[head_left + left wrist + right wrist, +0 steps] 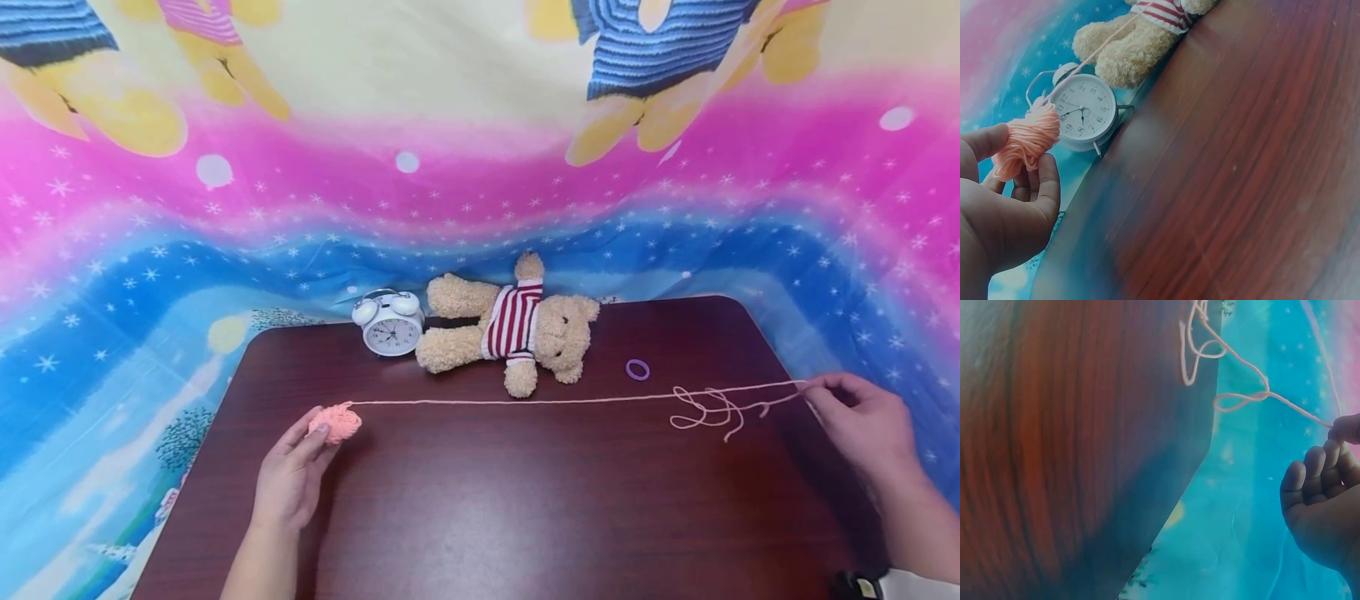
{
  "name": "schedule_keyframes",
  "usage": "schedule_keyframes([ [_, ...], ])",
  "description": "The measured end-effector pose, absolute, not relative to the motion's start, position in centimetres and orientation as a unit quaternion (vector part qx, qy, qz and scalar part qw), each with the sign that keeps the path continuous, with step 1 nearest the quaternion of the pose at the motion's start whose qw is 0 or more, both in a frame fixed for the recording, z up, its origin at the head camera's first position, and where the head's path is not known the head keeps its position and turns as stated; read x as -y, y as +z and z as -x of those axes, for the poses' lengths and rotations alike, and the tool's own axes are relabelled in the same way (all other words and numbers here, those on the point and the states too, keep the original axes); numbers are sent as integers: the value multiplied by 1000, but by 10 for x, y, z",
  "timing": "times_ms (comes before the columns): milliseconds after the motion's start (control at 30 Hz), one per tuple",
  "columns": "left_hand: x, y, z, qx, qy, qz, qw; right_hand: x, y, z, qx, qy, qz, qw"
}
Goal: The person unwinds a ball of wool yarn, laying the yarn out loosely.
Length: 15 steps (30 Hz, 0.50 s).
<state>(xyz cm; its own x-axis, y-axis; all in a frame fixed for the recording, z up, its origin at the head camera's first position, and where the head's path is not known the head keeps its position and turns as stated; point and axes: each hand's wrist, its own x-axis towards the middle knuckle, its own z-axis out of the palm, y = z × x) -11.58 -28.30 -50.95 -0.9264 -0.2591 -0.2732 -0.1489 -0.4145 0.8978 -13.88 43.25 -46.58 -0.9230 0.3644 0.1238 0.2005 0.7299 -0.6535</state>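
- Closest in, bottom right: a pale sleeve (918, 586) shows at the person's right forearm, with a dark item (858, 585) just beside it at the frame's lower edge.
- Here's the tabletop (480, 500), dark reddish-brown and glossy, a soft patch of light shining on its near half.
- Over on the left, the left hand (292, 475) has the ball of pink yarn (336, 423), thumb on one side, fingertips on the other, a neat pinch above the tabletop's left part!
- Across to the right hand (866, 421), out by the tabletop's right edge: thumb and forefinger nip the yarn, the other fingers bent loosely below, as the right wrist view shows.
- And between them runs the strand (510, 402), nearly straight from ball to fingertips, right across the scene!
- Near the right hand, slack loops (705, 410) tangle around that line; whether they touch the tabletop, I cannot tell.
- Further back, a small purple ring (639, 380) lies flat, beyond the strand.
- Left of it, the teddy bear (513, 325) in a red-and-white striped top is stretched out, head right, feet left.
- By those feet, a white twin-bell alarm clock (392, 335) stands upright, dial facing out.
- Behind everything, a printed cloth (480, 183) hangs in blue, pink and cream, dotted with snowflakes.
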Motion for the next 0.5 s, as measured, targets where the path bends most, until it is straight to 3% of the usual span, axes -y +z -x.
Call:
schedule_keyframes([
  [500, 298, -511, 109, 528, -832, -163, 41, -448, -470, 133, 935, 294, 167, 106],
])
